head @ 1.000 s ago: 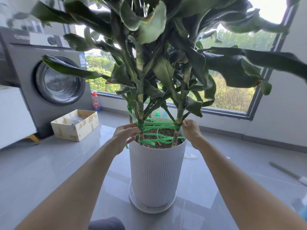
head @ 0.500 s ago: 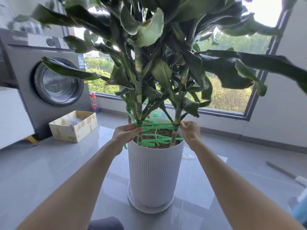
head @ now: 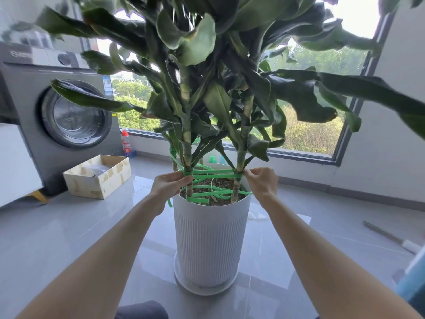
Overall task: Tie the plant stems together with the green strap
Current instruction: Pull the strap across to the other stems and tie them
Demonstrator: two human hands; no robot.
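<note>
Above the pot (head: pixel 210 238) rim, the green strap (head: pixel 216 175) spans two stems (head: pixel 240 155); left hand (head: pixel 166 187) and right hand (head: pixel 262 183) pinch it; light, springy, likely slippery; grip beside each stem.

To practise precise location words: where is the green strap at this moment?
In the head view's centre, the green strap spans two stems above the white pot, pinched by the left hand at one stem and the right hand at the other.
</note>
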